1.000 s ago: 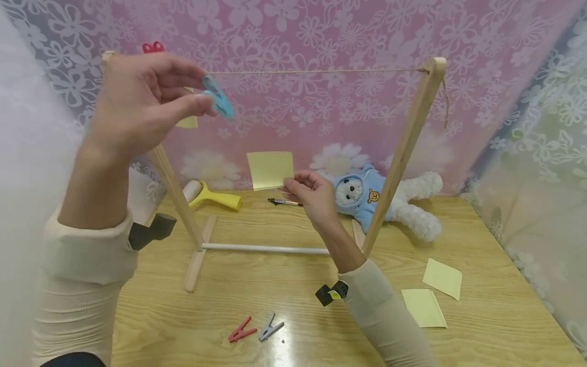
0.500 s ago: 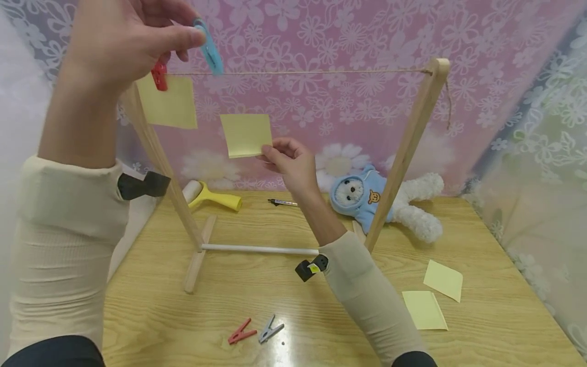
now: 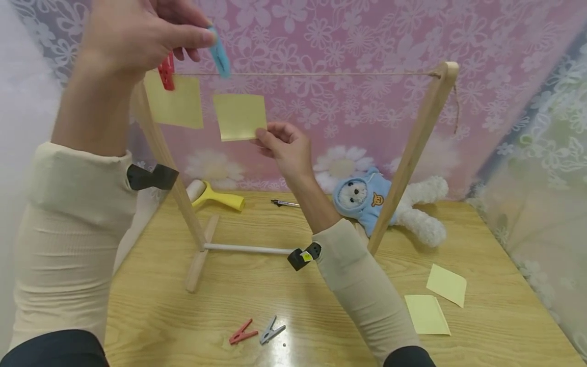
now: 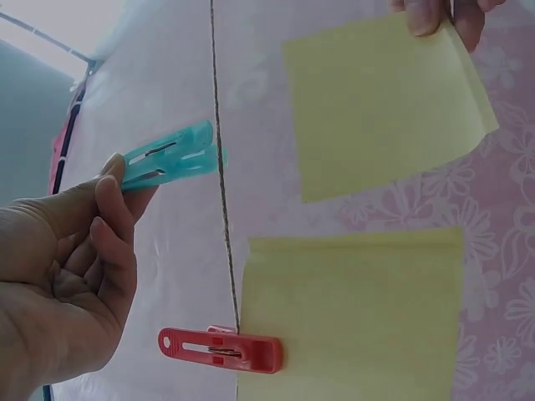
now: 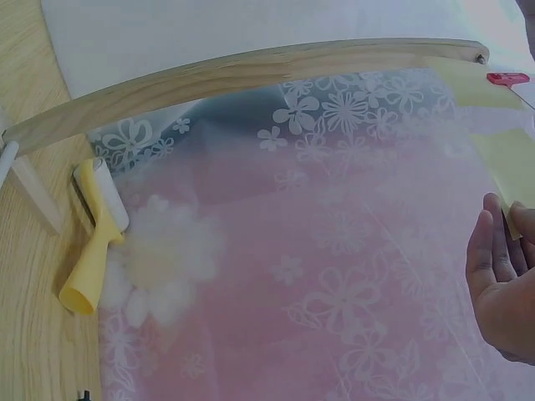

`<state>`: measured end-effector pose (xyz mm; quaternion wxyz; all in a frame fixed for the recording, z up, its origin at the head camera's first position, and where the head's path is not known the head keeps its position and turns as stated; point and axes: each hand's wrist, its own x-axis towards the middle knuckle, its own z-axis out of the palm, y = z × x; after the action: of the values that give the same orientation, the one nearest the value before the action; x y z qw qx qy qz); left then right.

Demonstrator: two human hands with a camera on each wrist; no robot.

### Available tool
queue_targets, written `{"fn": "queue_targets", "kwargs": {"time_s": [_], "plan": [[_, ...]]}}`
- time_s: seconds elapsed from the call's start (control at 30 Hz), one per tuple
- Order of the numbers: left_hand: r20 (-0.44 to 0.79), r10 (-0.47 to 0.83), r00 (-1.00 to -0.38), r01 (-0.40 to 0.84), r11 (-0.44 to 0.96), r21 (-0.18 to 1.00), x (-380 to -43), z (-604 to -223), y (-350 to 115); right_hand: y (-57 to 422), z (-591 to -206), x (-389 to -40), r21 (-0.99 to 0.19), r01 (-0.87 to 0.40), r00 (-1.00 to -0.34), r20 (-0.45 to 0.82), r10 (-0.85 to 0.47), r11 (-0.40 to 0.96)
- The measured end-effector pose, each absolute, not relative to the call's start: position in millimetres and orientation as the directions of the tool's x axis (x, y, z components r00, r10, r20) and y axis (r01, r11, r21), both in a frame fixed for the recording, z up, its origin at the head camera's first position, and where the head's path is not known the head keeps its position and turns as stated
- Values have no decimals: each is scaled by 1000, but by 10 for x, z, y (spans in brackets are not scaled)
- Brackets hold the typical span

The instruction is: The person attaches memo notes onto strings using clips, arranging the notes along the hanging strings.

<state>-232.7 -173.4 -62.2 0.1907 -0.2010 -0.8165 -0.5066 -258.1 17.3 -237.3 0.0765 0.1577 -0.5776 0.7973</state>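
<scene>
My left hand [image 3: 147, 38] pinches a light-blue clothespin [image 3: 219, 55] by its handle end, right by the twine [image 3: 321, 74]. In the left wrist view the tip of the blue clothespin [image 4: 171, 157] overlaps the twine [image 4: 219, 159]; whether it touches cannot be told. Below the twine, my right hand [image 3: 291, 150] pinches a yellow sticky note [image 3: 240, 117] at its lower right corner. To its left another yellow sticky note [image 3: 176, 104] hangs from the twine under a red clothespin [image 3: 166, 74], also visible as a red clothespin [image 4: 221, 351] in the left wrist view.
A wooden frame [image 3: 412, 153] carries the twine above the table [image 3: 160, 316]. Red [image 3: 242, 332] and grey clothespins [image 3: 272, 330] lie in front, two yellow notes [image 3: 427, 315] at right. Behind are a yellow-handled lint roller [image 3: 222, 199], a pen [image 3: 285, 203] and a plush toy [image 3: 367, 196].
My right hand has raised its sticky note up and to the left, toward the twine. My left hand has risen with the blue clothespin, bringing the hanging note into view.
</scene>
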Motion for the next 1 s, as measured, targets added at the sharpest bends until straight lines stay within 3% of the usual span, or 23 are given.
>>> {"fn": "queue_targets", "kwargs": {"time_s": [0.47,1.0], "plan": [[462,169,-871,466,584,665,-2339,-668,-1672,62,-2228,-2561,-867,-296,-937,345,-55,-402],[433,197,-880,459,589,665,-2281,-680,-1634,33,-2191,-2496,-850,-320,-928,371,-43,-418]]}}
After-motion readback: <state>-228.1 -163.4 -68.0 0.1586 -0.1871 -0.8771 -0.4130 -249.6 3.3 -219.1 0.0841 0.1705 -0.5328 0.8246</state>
